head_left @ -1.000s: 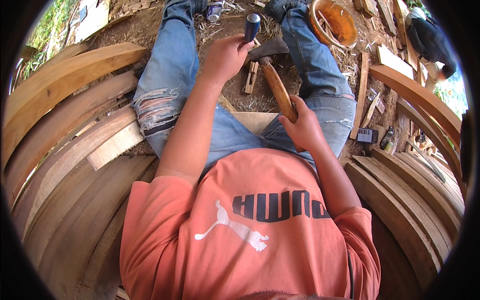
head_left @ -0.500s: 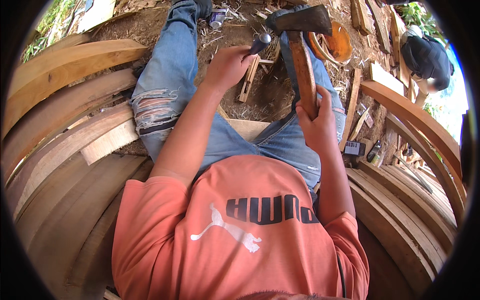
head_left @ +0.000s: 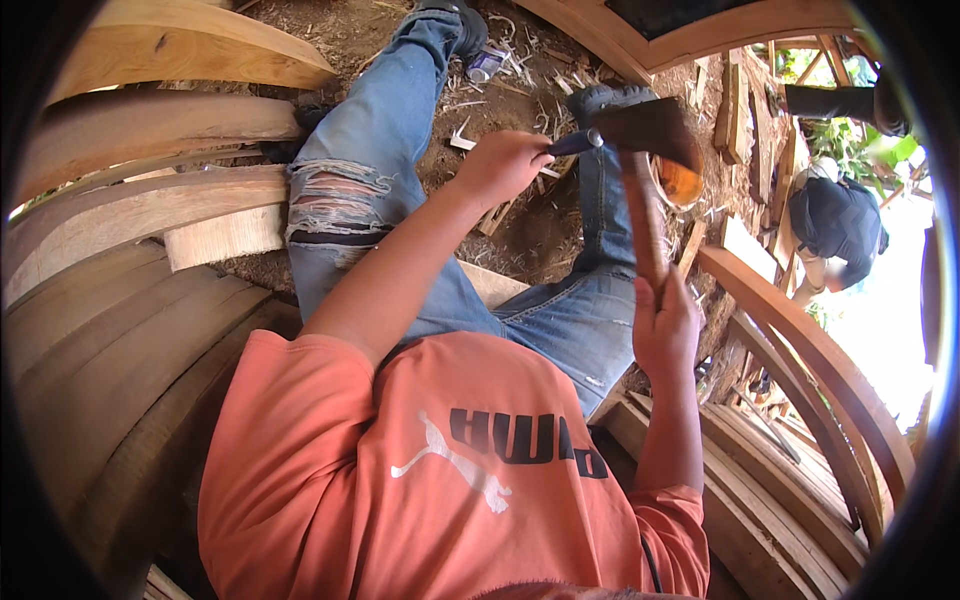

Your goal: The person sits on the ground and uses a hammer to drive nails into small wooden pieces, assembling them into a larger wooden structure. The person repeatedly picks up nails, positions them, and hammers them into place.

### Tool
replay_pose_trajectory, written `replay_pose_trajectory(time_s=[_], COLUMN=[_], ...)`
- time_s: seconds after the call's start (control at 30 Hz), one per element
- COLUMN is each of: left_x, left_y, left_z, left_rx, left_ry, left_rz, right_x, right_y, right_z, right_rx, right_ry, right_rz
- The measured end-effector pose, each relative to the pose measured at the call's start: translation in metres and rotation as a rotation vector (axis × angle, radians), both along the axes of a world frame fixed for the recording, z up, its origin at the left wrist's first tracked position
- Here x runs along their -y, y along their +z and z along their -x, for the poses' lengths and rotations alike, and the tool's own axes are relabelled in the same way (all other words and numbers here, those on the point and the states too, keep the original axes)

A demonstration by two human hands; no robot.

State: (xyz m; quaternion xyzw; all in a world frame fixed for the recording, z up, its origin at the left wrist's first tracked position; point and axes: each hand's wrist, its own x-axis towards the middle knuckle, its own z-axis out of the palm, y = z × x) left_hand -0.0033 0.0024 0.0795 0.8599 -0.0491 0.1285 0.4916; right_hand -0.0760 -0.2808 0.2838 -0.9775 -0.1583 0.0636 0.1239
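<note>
Left grip [head_left: 505, 168] is clenched around a blue-handled tool [head_left: 572, 144], over the ground between the shins; capped end points right, the rest is mostly hidden by the fingers, so can't tell what the tip is on. Right grip [head_left: 668, 322] grasps the axe [head_left: 643, 205] low on its wooden shaft, dark head up, just beside the capped end; can't tell from this angle if they touch. Axe head partly covers an orange bucket [head_left: 682, 187]. Slotted wood piece [head_left: 494, 218] sits on the ground under the left wrist, partly hidden. Can [head_left: 487, 65] lies near the left shoe [head_left: 455, 22], shavings around it. Planks [head_left: 130, 350] are stacked left, a curved timber [head_left: 800, 345] runs along the right. Another person [head_left: 836, 225] in dark clothing bends over at far right.
</note>
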Motion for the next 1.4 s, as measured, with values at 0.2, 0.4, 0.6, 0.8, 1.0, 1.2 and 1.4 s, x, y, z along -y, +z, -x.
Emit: replay_pose_trajectory(time_s=[0.2,0.4,0.6,0.8,1.0,1.2,1.4], left_x=[-0.001,0.003,0.002,0.008,-0.001,-0.01,-0.008], left_y=[0.003,-0.005,0.001,0.007,-0.004,0.017,0.022], left_z=[-0.001,-0.001,-0.003,-0.002,-0.015,-0.035,-0.069], left_rx=[-0.049,0.014,-0.087,-0.097,-0.158,-0.296,-0.487], left_ry=[0.01,0.034,0.003,0.02,-0.007,-0.041,-0.095], left_rz=[0.03,-0.022,-0.026,-0.05,-0.177,-0.299,-0.46], right_x=[-0.004,0.002,-0.004,0.005,-0.002,0.006,0.027], right_y=[0.029,0.023,0.054,0.033,0.058,0.037,-0.006], right_z=[-0.006,-0.013,0.006,0.006,0.005,0.004,0.019], right_rx=[-0.008,-0.088,0.008,-0.011,-0.051,-0.088,-0.196], right_ry=[-0.151,-0.029,-0.18,0.001,-0.201,-0.269,-0.319], right_rz=[-0.324,0.168,-0.295,0.17,-0.231,-0.356,-0.452])
